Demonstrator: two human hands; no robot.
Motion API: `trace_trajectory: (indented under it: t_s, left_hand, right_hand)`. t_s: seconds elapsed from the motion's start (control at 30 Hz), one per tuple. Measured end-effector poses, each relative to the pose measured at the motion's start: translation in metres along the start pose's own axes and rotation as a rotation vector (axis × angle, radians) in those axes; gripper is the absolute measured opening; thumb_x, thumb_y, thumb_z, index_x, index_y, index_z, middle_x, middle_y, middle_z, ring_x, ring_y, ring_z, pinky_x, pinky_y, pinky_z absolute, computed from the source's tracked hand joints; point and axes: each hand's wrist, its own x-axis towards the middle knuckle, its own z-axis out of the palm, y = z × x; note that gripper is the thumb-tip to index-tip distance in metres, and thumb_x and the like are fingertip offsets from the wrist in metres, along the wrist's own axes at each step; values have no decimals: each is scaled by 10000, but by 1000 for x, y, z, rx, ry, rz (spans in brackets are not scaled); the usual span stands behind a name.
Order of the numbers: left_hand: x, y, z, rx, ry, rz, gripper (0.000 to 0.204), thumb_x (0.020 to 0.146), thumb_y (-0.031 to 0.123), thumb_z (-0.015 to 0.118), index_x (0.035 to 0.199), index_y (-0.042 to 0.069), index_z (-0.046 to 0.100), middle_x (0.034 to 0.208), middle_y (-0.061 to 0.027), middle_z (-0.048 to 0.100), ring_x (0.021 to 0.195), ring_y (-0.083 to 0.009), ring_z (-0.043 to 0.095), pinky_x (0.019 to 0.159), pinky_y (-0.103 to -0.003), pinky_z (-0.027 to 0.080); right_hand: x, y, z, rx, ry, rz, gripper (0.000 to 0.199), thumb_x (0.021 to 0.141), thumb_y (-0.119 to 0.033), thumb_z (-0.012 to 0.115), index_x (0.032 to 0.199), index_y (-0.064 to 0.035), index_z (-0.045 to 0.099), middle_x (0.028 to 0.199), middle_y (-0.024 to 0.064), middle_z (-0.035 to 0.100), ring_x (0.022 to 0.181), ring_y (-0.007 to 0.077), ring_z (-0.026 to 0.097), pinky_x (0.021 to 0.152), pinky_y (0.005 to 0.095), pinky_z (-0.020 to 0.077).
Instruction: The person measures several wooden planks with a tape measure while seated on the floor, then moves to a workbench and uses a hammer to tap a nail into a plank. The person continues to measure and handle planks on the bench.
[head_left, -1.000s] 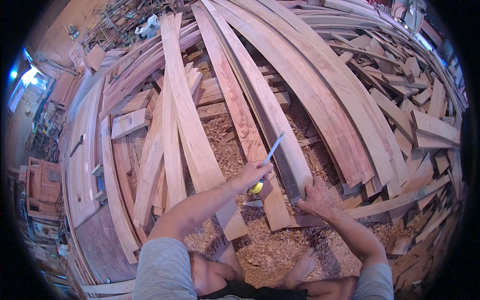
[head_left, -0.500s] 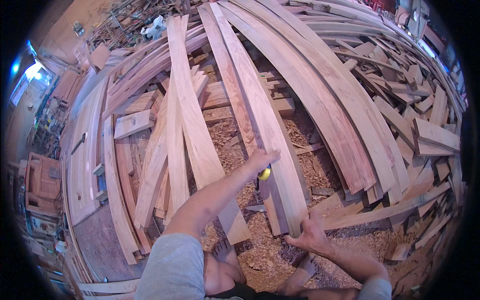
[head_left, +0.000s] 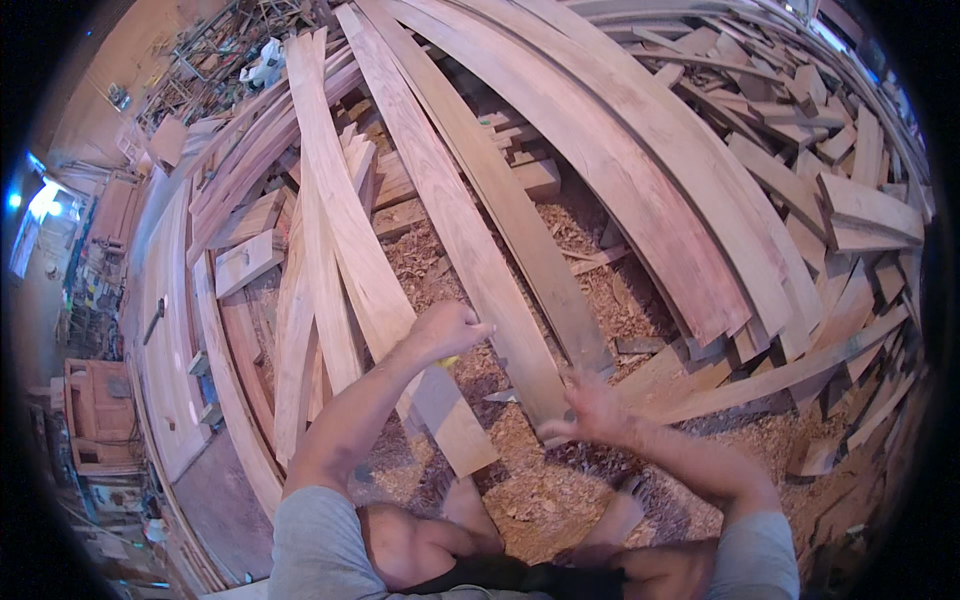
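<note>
My left hand [head_left: 450, 331] is closed beside the left edge of a long pale plank [head_left: 477, 262]. A bit of a yellow tape measure [head_left: 448, 361] shows below its fingers; the rest is hidden. Near the close end of that plank is my right hand [head_left: 598, 412], somewhat blurred, its fingers spread; whether they touch the wood I cannot tell. A browner board [head_left: 510, 208] runs along the plank's right side with a narrow gap between them. Left of it, another pale plank [head_left: 345, 220] passes under my left forearm.
Wide curved planks [head_left: 640, 190] lie on the right, beside a heap of offcuts [head_left: 800, 150]. Wood shavings [head_left: 540, 500] cover the floor around my feet. A panelled door [head_left: 160, 330] with a dark-handled tool [head_left: 154, 318] on it lies to the left.
The pale plank has shifted left, baring more of the brown board. My left hand has moved left with the tape measure. My right hand has loosened from the plank's end, fingers spread.
</note>
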Motion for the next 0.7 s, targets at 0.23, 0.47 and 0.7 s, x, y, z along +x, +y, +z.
trace_trajectory:
  t_s: [0.23, 0.47, 0.7]
  left_hand:
    - [-14, 9, 16, -213, 99, 149, 461, 946, 478, 706, 968, 23, 777, 827, -150, 757, 764, -259, 743, 752, -391, 582]
    - [-11, 24, 28, -150, 32, 146, 444, 930, 484, 711, 1011, 53, 783, 928, -149, 773, 863, -290, 751, 817, -410, 585]
    - [-10, 24, 30, -332, 57, 195, 455, 960, 478, 697, 999, 31, 775, 836, -124, 762, 780, -224, 740, 744, -378, 578]
  right_hand:
    - [53, 76, 0, -203, 103, 527, 632, 769, -465, 870, 1074, 46, 657, 1337, 292, 559, 1239, 459, 554, 1062, 518, 476]
    - [41, 65, 1, -167, -75, 491, 622, 707, -387, 902, 1098, 35, 667, 1346, 315, 543, 1195, 473, 594, 1008, 527, 521]
    - [34, 52, -90, 1613, -92, 698, 817, 772, -288, 738, 1447, 84, 467, 1402, 284, 567, 1131, 406, 671, 980, 498, 570]
